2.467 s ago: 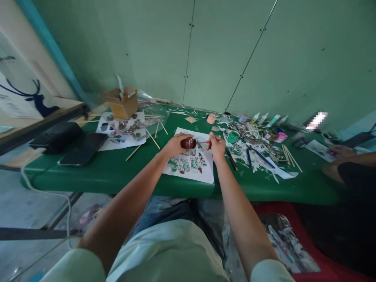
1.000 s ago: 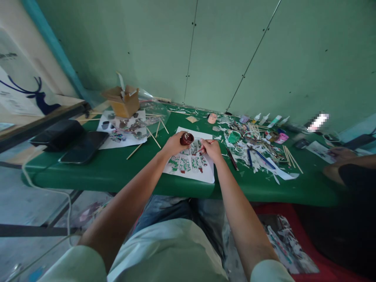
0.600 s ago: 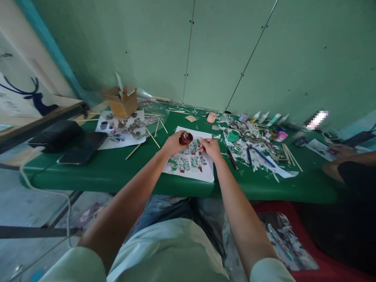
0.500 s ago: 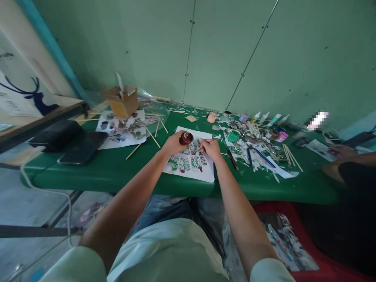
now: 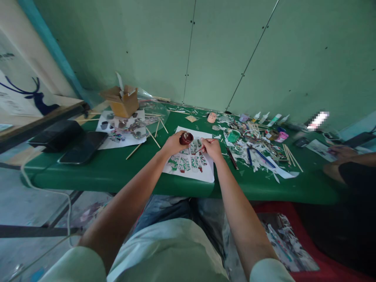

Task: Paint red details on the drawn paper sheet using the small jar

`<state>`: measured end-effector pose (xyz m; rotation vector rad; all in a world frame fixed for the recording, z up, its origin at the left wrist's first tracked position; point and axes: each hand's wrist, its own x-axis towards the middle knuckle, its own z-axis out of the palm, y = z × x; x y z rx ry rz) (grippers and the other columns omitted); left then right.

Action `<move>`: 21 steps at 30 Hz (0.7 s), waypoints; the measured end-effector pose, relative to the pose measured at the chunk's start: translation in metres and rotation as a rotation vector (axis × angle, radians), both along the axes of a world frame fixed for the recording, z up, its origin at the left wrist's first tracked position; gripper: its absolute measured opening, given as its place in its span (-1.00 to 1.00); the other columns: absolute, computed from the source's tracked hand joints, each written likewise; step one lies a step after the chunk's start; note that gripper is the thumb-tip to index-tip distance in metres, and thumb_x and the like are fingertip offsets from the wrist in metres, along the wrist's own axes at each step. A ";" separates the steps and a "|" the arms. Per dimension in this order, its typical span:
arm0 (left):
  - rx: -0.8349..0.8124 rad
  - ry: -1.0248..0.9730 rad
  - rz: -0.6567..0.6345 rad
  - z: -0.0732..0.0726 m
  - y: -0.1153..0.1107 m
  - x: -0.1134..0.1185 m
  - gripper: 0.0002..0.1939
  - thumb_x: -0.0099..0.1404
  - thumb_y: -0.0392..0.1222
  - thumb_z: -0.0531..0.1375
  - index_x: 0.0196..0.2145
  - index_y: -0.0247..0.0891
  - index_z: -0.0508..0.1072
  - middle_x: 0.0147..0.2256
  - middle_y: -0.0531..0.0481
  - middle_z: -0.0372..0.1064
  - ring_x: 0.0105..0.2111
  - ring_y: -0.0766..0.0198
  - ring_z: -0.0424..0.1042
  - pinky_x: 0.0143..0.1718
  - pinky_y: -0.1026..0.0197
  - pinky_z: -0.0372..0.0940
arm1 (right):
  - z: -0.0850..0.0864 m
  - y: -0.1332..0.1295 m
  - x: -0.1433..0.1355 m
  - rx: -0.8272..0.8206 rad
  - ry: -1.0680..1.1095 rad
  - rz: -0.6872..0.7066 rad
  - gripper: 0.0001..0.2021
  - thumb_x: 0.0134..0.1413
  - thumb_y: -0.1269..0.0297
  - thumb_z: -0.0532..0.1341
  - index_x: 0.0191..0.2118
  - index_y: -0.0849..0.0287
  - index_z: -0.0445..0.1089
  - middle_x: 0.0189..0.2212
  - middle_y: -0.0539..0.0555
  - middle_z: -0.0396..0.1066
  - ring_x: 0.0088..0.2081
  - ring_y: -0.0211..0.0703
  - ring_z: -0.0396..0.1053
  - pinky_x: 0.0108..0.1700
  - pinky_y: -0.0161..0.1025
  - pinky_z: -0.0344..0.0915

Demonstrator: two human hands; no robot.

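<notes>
My left hand point(image 5: 173, 144) holds a small dark red paint jar point(image 5: 186, 138) just above the white sheet of printed shapes point(image 5: 190, 160) on the green table point(image 5: 117, 168). My right hand point(image 5: 212, 149) grips a thin red paintbrush point(image 5: 201, 148), its tip pointing left and down onto the sheet, close to the jar. Several shapes on the sheet are coloured green and red.
A cardboard box point(image 5: 122, 102) and another printed sheet point(image 5: 123, 129) lie at the left, with a black phone point(image 5: 84, 147) and black case point(image 5: 55, 135). Paper scraps, sticks, pens and glue bottles point(image 5: 258, 145) clutter the right. Another person's arm point(image 5: 349, 160) rests at the far right.
The brush left the jar's mouth and came down onto the sheet; the jar turned from tilted sideways to more upright. In the last half second nothing has visibly moved.
</notes>
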<state>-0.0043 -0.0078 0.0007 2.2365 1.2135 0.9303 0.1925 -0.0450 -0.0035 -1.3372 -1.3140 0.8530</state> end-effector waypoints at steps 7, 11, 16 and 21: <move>-0.009 0.005 0.002 0.000 0.000 0.000 -0.36 -0.06 -0.01 0.27 0.00 -0.15 0.25 -0.10 -0.10 0.36 -0.12 0.04 0.36 -0.19 0.12 0.22 | -0.001 -0.001 0.001 0.004 -0.044 -0.001 -0.63 -0.05 0.08 0.17 -0.71 0.20 0.29 -0.84 -0.03 0.22 -0.77 -0.33 0.15 -0.66 -0.37 0.11; -0.007 0.000 0.003 0.000 0.000 0.000 -0.37 -0.06 -0.02 0.26 -0.01 -0.16 0.25 -0.10 -0.09 0.36 -0.12 0.05 0.36 -0.18 0.12 0.21 | -0.002 0.000 0.001 0.011 -0.016 -0.018 -0.63 -0.04 0.08 0.16 -0.70 0.20 0.28 -0.85 -0.04 0.21 -0.78 -0.33 0.14 -0.67 -0.38 0.10; -0.013 0.002 0.008 0.001 -0.001 0.001 -0.37 -0.06 0.00 0.27 -0.01 -0.15 0.25 -0.11 -0.10 0.37 -0.13 0.05 0.36 -0.19 0.13 0.21 | 0.000 0.000 0.000 0.002 -0.044 -0.014 -0.64 -0.05 0.09 0.16 -0.71 0.20 0.28 -0.85 -0.04 0.21 -0.78 -0.34 0.14 -0.67 -0.38 0.10; -0.026 0.013 0.014 0.002 -0.002 0.000 -0.37 -0.06 0.00 0.26 -0.01 -0.14 0.25 -0.11 -0.10 0.37 -0.13 0.03 0.36 -0.20 0.12 0.22 | 0.000 0.001 0.002 0.028 -0.012 -0.057 -0.63 -0.04 0.09 0.15 -0.72 0.18 0.26 -0.85 -0.05 0.18 -0.78 -0.34 0.12 -0.67 -0.36 0.11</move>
